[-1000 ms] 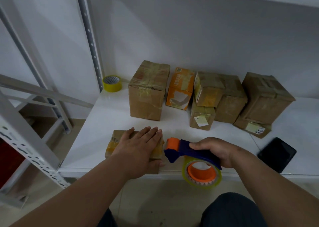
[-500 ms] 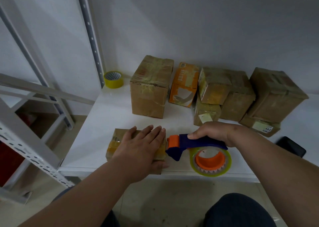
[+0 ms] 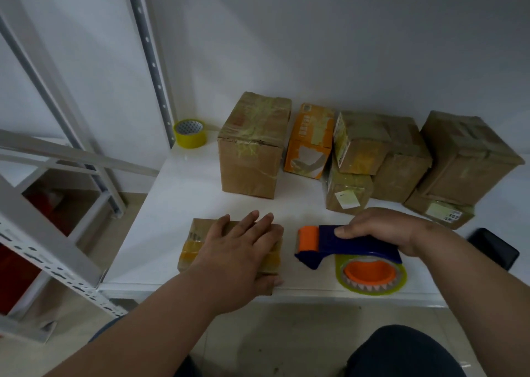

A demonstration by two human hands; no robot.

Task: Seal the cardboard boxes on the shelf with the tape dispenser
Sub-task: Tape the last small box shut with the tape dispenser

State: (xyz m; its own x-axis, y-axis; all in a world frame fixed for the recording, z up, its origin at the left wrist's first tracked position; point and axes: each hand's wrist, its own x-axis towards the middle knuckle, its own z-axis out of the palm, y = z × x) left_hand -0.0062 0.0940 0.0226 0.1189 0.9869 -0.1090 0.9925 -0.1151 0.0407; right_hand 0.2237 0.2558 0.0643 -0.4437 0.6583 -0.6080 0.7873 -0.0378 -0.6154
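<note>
Left hand (image 3: 239, 250) flat on small box (image 3: 198, 243) at near shelf (image 3: 177, 204) edge, fingers straight, slightly spread. Right hand (image 3: 381, 227) fingers curled round tape dispenser (image 3: 344, 247) handle, just right of the box. Other boxes (image 3: 252, 147) stacked far side.

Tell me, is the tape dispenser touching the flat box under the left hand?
Apart. The head view shows a strip of white shelf between the dispenser and the flat box.
</note>
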